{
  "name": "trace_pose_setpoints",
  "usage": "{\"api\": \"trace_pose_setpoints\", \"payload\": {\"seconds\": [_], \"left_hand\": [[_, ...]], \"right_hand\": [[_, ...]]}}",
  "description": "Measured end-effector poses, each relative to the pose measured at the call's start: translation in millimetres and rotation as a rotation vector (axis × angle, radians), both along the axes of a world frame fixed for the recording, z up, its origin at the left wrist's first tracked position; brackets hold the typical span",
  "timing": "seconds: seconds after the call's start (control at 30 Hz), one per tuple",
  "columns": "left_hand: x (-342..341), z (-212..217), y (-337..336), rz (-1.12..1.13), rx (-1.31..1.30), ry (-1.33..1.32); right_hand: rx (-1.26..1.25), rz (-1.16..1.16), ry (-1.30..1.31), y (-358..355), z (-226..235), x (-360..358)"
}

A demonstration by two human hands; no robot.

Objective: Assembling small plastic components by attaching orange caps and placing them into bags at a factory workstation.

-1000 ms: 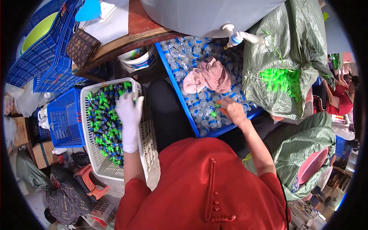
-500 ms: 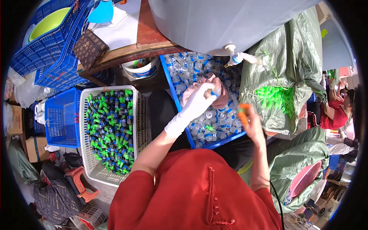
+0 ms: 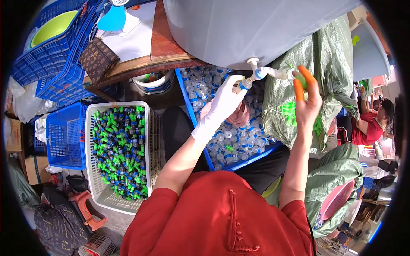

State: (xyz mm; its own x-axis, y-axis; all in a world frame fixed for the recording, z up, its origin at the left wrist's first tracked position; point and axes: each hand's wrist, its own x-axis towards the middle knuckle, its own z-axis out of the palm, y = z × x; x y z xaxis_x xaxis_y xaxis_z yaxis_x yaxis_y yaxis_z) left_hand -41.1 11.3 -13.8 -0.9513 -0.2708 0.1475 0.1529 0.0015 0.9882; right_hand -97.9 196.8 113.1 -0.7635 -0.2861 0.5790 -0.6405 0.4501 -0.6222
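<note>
My left hand (image 3: 225, 97), in a white glove, pinches a small clear bottle (image 3: 246, 83) with a blue label. The bottle's mouth is at the nozzle of the white and blue tap (image 3: 259, 73) on the big grey tank. At the tap's outer right end is my right hand (image 3: 308, 94), with orange covers on its fingers. Its fingers curve around a blurred pale green thing (image 3: 301, 79) whose kind I cannot make out. Beneath my left hand a pink cloth (image 3: 239, 116) lies on many small clear bottles (image 3: 228, 143) in a blue tub (image 3: 188, 96).
At left stands a white basket (image 3: 97, 187) of small green-capped dark bottles (image 3: 121, 149), beside a blue crate (image 3: 66, 138). The grey tank (image 3: 256, 30) overhangs the tub. A green sack (image 3: 279, 96) with bright green pieces stands at right. Another person (image 3: 369, 119) sits farther right.
My left hand has raised the bottle from above the cloth to the tap nozzle. My right hand has moved up and right, from the tub's right side to the tap's outer end.
</note>
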Motion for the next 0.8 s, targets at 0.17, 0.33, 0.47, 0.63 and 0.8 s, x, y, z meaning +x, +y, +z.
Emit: {"api": "trace_pose_setpoints", "payload": {"seconds": [0.17, 0.33, 0.47, 0.63, 0.8], "left_hand": [[-3, -4, 3, 0.050, -0.121, 0.123], [-5, -5, 0, -0.015, -0.035, 0.003], [-6, -2, 0, -0.014, -0.058, -0.018], [-7, -3, 0, 0.015, -0.082, 0.028], [-5, 5, -3, 0.021, -0.125, -0.039]], "right_hand": [[0.051, -0.011, -0.192, -7, -29, -9], [0.105, -0.013, -0.115, -8, -30, -10], [0.101, -0.022, -0.109, -8, -30, -10], [0.036, -0.058, -0.039, 0, -24, -11], [0.074, -0.052, -0.091, -4, -20, -7]]}}
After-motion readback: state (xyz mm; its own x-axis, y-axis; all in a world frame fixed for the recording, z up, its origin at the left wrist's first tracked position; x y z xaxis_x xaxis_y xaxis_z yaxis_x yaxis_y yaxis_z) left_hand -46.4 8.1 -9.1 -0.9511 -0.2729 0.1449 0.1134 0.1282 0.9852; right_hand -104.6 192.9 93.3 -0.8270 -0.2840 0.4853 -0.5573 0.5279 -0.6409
